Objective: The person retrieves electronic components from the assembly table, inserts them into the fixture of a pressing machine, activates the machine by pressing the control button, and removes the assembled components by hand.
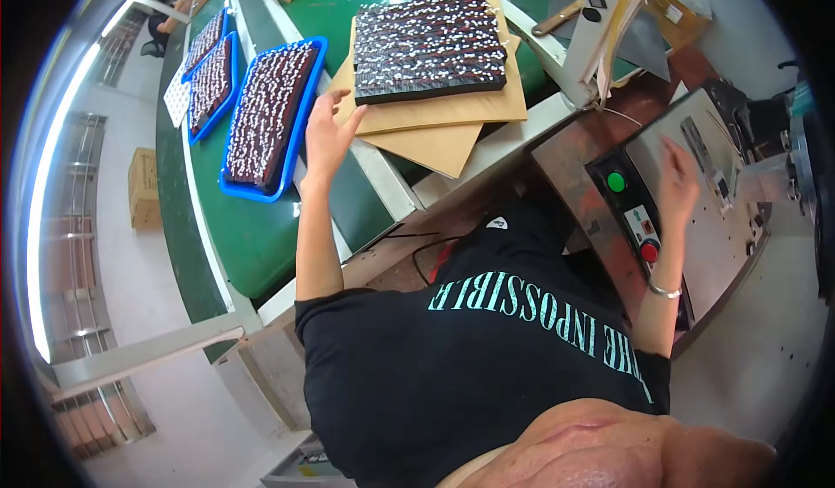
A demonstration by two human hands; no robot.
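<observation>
- Reaching with left hand [329, 138] to near corner of dark block with white tips [428, 46]; fingers released, slightly bent, thumb apart. Can't tell if touching.
- Lying flat on stacked brown boards [444, 116], dark block; boards turned out of line, on green table [261, 257].
- Holding right hand [678, 183] above metal machine top [718, 236], past green button [616, 182] and red button [649, 251]; fingers released, loosely bent, slightly blurred.
- Just left of left hand: blue tray [252, 196] filled with similar white-tipped pieces. Farther left: two more filled trays [193, 140].
</observation>
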